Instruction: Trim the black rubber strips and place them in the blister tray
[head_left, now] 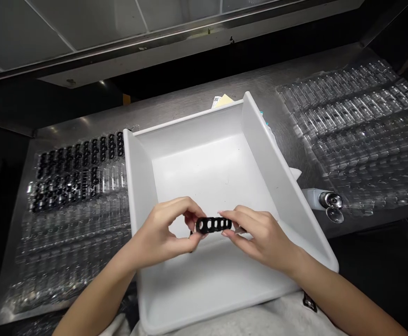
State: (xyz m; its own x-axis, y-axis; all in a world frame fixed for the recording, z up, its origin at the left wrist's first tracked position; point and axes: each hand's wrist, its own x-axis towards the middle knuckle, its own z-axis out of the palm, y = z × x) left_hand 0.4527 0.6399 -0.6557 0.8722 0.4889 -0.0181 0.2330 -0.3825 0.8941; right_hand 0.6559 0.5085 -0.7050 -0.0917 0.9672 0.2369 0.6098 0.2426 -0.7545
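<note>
Between my two hands is a small black strip-shaped part [213, 225] with a row of several holes along it. The thumb and fingers of my left hand [170, 228] pinch its left end. My right hand [254, 231] grips the right end between thumb and fingertips; a thin piece, too small to name, shows beneath those fingers. Both hands are above the white plastic bin [197, 186], whose floor shows small dark specks.
Clear plastic trays at left [81, 219] hold rows of similar black parts in their far slots. Stacked clear trays [361, 126] lie on the metal table [186, 102] at right. A bottle with a shiny metal top [330, 200] and a yellow paper [224, 100] sit beside the bin.
</note>
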